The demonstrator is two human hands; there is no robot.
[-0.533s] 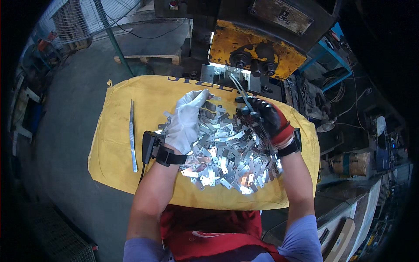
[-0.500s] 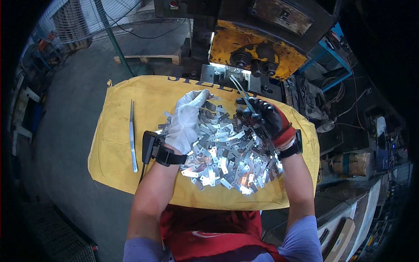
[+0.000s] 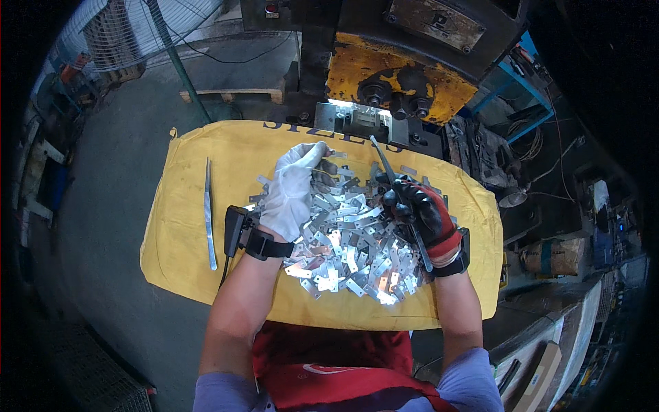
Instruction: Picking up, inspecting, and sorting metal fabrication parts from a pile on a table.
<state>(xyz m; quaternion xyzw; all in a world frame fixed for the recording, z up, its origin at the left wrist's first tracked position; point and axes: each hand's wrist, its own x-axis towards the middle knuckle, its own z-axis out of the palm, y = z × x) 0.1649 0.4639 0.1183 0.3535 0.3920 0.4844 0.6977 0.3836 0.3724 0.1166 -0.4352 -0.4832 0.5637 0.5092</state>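
My left hand [image 3: 292,189], in a white glove with dark fingertips, is closed in a pinch on a small metal plate [image 3: 338,154]. Black and red covers my right hand [image 3: 424,211], whose fingers wrap a pair of tweezers [image 3: 386,159]. The tweezers' tips point up and away, short of the press die, and look pressed together with nothing visible between them. Under and between both hands spreads a heap of small bent metal plates with holes [image 3: 353,237]. A second pair of tweezers [image 3: 209,216] lies on the yellow cloth [image 3: 178,199], left of my left hand.
Just beyond the cloth stands a press with a worn yellow ram [image 3: 405,75] over a metal die [image 3: 364,120]. A green post [image 3: 168,48] and a pallet [image 3: 233,94] are at the far left. Metal scraps [image 3: 480,158] and a blue frame [image 3: 515,103] sit right of the press.
My right hand has drawn back toward me and turned the tweezers more upright. Their tips have left the die area and come together. My left hand has stayed in place.
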